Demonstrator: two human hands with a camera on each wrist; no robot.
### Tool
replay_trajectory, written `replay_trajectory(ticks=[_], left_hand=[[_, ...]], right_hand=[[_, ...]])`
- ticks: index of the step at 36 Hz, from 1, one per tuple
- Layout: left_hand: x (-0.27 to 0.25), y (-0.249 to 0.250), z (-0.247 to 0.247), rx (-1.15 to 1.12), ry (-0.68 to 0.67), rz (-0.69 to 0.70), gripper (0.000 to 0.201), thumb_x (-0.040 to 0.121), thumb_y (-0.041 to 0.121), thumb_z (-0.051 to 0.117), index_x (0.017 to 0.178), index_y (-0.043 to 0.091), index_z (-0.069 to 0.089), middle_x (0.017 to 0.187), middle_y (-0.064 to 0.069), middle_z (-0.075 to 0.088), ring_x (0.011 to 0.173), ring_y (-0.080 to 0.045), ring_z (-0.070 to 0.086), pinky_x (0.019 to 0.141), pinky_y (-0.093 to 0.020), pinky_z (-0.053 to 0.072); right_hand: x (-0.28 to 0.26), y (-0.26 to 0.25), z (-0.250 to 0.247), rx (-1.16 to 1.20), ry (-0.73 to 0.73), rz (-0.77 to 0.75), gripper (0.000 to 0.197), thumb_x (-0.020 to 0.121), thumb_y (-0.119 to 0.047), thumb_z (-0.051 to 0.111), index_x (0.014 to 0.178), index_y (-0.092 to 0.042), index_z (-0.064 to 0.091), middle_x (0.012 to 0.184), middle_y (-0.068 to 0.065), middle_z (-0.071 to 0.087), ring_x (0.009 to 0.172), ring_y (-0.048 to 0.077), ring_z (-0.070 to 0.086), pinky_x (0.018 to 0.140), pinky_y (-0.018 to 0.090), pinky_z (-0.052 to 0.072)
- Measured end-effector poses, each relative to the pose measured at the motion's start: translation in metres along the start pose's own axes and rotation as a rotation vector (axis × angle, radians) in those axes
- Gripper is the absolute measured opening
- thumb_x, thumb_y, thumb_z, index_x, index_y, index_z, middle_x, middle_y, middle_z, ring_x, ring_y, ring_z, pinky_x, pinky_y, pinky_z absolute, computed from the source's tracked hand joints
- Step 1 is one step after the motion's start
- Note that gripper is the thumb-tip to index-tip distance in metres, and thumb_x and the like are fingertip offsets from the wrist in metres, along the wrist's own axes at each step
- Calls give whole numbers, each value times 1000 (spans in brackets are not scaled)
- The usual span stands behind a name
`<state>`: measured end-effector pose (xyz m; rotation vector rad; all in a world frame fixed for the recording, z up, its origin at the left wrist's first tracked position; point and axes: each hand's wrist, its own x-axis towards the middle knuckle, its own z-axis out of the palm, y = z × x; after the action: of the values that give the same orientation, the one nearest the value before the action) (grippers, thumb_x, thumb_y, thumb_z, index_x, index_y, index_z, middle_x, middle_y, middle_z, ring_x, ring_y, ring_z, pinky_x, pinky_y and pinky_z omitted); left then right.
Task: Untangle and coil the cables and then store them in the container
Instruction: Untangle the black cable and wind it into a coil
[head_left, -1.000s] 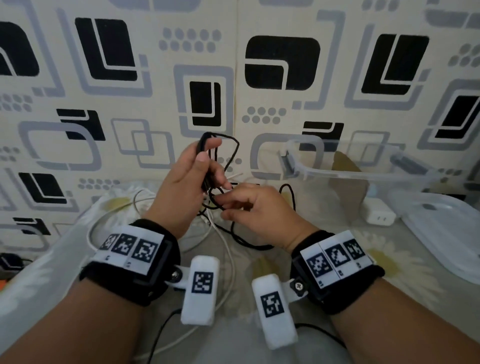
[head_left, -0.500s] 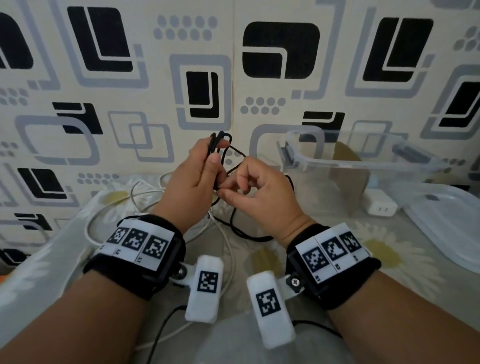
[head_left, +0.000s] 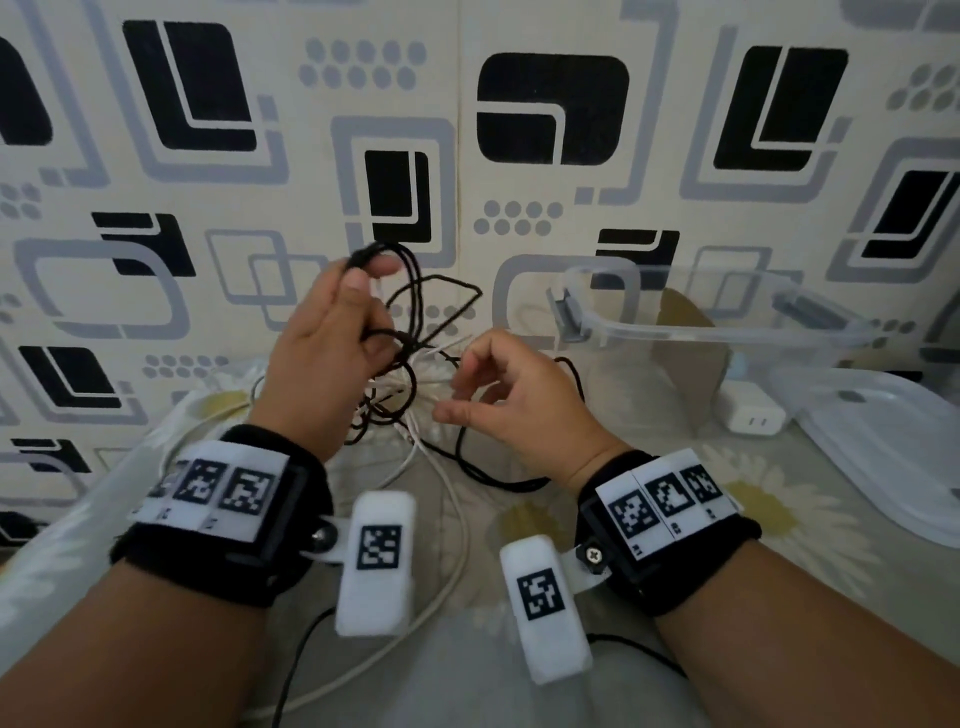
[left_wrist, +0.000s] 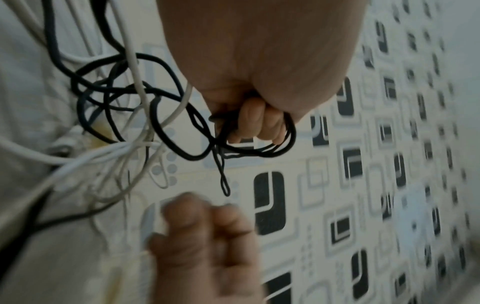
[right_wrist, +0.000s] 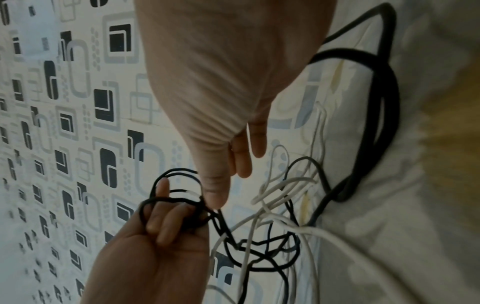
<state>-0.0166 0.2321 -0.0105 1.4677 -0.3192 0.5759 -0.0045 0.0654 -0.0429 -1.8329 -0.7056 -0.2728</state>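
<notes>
Two wrists banded with black straps and printed markers reach forward over a flower-print cloth (head_left: 670, 431), where white cables (head_left: 457, 499) trail back toward the person. Above them the left hand (head_left: 324, 353) is raised, its fingers (left_wrist: 255, 121) curled round several small loops of a thin black cable (head_left: 415, 280), the start of a coil pinched at the top near the thumb. The right hand (head_left: 519, 400) hovers just beside it and slightly lower, fingers loosely bent and grasping nothing, its thumb tip close to where the black cable leaves the coil. Between and below the two hands hangs the knot that matters: black strands crossed through white ones, running down and away to the cloth, so the free length lies under and to the right of the coil and the empty right hand is the nearer one to draw it out. A thicker black cable (right_wrist: 384, 98) loops on the cloth to the right. Farther back stands the clear plastic container (head_left: 727, 332), open and well to the right of the tangle, its lid (head_left: 893, 457) lying beside it and a white charger (head_left: 750, 415) at its foot, all against a wall (head_left: 550, 109) papered in black and grey squares
</notes>
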Motion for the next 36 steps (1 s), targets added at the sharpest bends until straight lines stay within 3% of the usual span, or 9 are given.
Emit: replay_trajectory(ticks=[2, 5, 11, 15, 18, 21, 26, 31, 36], left_hand=[[3, 4, -7, -216, 7, -86, 30, 104, 26, 34, 111, 16, 62, 65, 3, 41, 54, -7, 33, 49, -16, 28], [6, 10, -14, -497, -68, -205, 25, 90, 15, 44, 110, 11, 57, 67, 2, 36, 55, -7, 33, 51, -16, 30], [1, 18, -10, -371, -236, -185, 59, 65, -3, 49, 122, 13, 50, 60, 3, 34, 54, -11, 30, 68, -26, 33], [-6, 19, -5, -334, -251, -149, 59, 73, -4, 46, 130, 11, 49, 64, 3, 40, 63, -13, 34, 71, -27, 35], [-9, 22, -3, -303, -160, -115, 52, 75, -1, 47, 124, 16, 54, 64, 5, 39, 59, -9, 36, 73, -23, 38], [-8, 23, -2, -268, -50, -76, 44, 77, 3, 49, 116, 22, 60, 65, 7, 38, 57, -7, 40, 79, -27, 43], [-6, 25, -3, -235, 76, -8, 37, 80, 7, 50, 111, 24, 62, 66, 9, 40, 58, -6, 42, 75, -26, 45], [-3, 26, -8, -251, 185, 24, 29, 84, 8, 49, 107, 22, 60, 59, 8, 35, 54, -7, 33, 71, -24, 45], [-5, 25, -10, 45, 294, 81, 14, 91, 16, 54, 96, 26, 63, 60, 13, 45, 55, -6, 44, 63, -22, 46]], right_hand=[[0, 3, 3, -13, -33, 45, 29, 76, -16, 81, 91, -22, 57, 90, -6, 64, 87, 9, 64, 76, 24, 51], [1, 3, 4, -2, -34, 101, 27, 83, -18, 75, 104, -23, 59, 100, -13, 63, 98, 2, 62, 85, 21, 50], [2, -5, 8, 8, -120, 163, 36, 92, -32, 62, 126, -22, 57, 116, -15, 59, 103, -3, 55, 89, 16, 44], [1, -8, 13, 49, -163, 192, 14, 91, -26, 65, 106, -27, 65, 99, -6, 66, 87, 8, 59, 83, 20, 47], [0, -8, 13, 137, -129, 185, 13, 97, -17, 55, 89, -17, 65, 79, 0, 65, 66, 15, 60, 73, 23, 48], [2, -8, 11, 296, -53, 231, 23, 102, -12, 44, 82, -14, 56, 82, 1, 62, 58, 13, 63, 57, 22, 42], [7, -17, 7, 537, 124, 289, 23, 104, -19, 37, 86, -12, 49, 88, 6, 66, 59, 18, 66, 50, 25, 48], [10, -21, -4, 712, 306, 289, 23, 106, -23, 33, 89, -14, 45, 69, 6, 68, 61, 20, 69, 54, 29, 52], [10, -27, -6, 646, 366, 190, 18, 105, -20, 34, 92, -13, 46, 80, 8, 70, 69, 21, 72, 62, 30, 56]])
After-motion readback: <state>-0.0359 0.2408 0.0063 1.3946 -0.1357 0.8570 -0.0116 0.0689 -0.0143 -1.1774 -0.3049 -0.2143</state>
